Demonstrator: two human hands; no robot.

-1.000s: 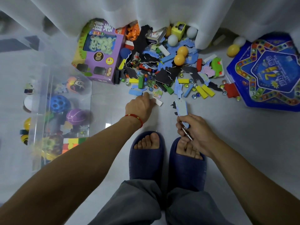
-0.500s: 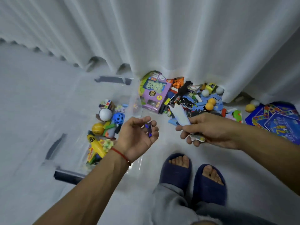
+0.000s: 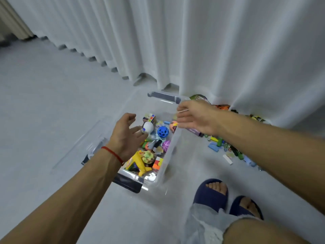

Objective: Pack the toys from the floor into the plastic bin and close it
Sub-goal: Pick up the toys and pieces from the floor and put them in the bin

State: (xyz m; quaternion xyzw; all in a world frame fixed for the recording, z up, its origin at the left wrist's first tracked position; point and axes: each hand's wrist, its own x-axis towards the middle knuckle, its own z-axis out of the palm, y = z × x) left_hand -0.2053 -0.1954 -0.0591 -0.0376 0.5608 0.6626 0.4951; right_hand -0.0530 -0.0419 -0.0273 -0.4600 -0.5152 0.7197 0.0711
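The clear plastic bin (image 3: 169,152) stands open on the floor, holding several toys: a white ball (image 3: 149,127), a blue holed ball (image 3: 163,131), a purple ball (image 3: 166,145) and a yellow plane (image 3: 140,163). My left hand (image 3: 125,133) hovers over the bin's left side, fingers spread, with a small blue-and-white piece (image 3: 143,129) at the fingertips. My right hand (image 3: 195,118) reaches over the bin's right wall and pinches a thin flat piece (image 3: 182,111), seen edge-on. Loose blocks and foam pieces (image 3: 226,148) lie right of the bin, partly hidden by my right arm.
A white curtain (image 3: 211,50) hangs behind the bin and the pile. The clear lid (image 3: 79,145) seems to lie on the floor left of the bin. A purple box (image 3: 194,131) peeks out under my right hand. My feet in blue slippers (image 3: 211,196) stand at lower right.
Both hands have carried their pieces left from the toy pile to over the bin. My left hand has opened from a cupped hold. The view has swung left.
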